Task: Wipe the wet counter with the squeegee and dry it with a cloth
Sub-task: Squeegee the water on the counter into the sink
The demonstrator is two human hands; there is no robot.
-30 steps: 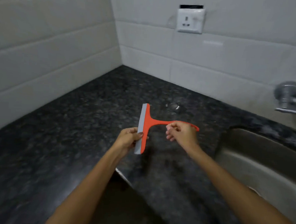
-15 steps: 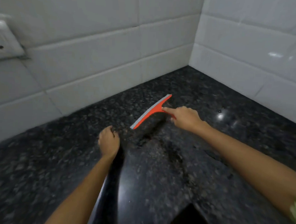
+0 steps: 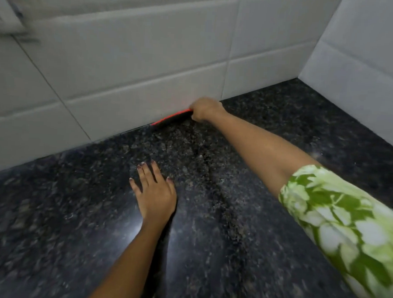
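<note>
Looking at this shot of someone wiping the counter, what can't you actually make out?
- Squeegee, head view: only an orange strip shows; the right hand hides its handle.
- Drying cloth: none in view.
- Fixture at upper left: blurred, cut off by the edge.
- Wetness of the counter: unclear.

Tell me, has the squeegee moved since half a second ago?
Yes. The squeegee was out on the counter, clear of the tiled wall; now the right hand holds it pushed back against the wall's base.
</note>
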